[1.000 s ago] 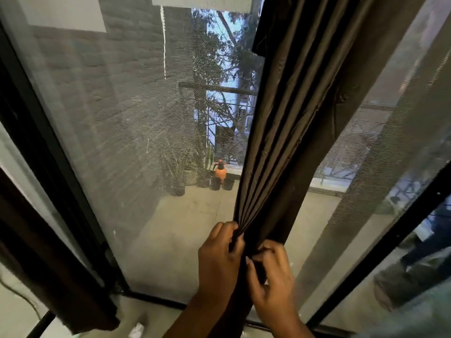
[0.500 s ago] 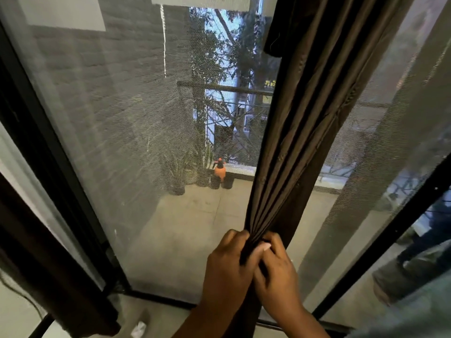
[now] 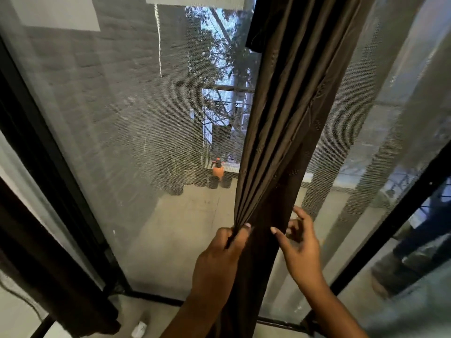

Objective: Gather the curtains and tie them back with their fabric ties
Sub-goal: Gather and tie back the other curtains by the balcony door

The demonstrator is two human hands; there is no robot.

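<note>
A dark brown curtain hangs in pleats down the middle of a mesh-screened window. My left hand pinches several pleats of its left edge together between thumb and fingers. My right hand hovers just to the right of the curtain, fingers spread and holding nothing, with its fingertips close to the fabric. A second dark curtain hangs bunched at the far left along the frame. No fabric tie is visible.
A black window frame runs along the bottom and up both sides. Behind the mesh lies a balcony with potted plants and an orange spray bottle. A small white object lies on the sill below.
My right hand has let go of the curtain and moved off to the right, fingers spreading. My left hand keeps its pinch on the pleats. The view has shifted slightly left.
</note>
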